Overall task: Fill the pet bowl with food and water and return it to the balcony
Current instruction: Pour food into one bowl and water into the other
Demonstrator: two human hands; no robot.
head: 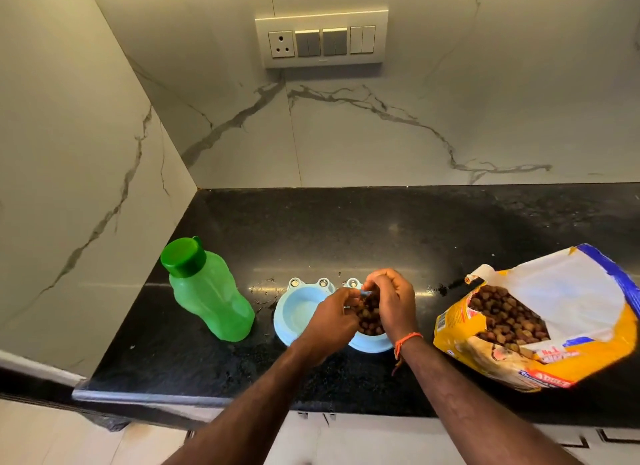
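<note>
A light blue double pet bowl [298, 312] sits on the black counter. Its left cup looks empty, and its right cup holds brown kibble [370, 321]. My left hand [334, 321] and my right hand [389, 298] hover together over the right cup, fingers curled and touching the kibble. Whether either hand holds pieces is hidden by the fingers. A green water bottle [207, 291] with its cap on stands left of the bowl. An open yellow pet food bag [540, 322] lies on its side at the right, with kibble showing in its mouth.
The black counter [346, 229] runs back to a marble wall, with a second marble wall on the left. A switch panel [321, 41] is mounted high on the back wall. Small wet spots lie near the bowl. Cabinet fronts show below the counter edge.
</note>
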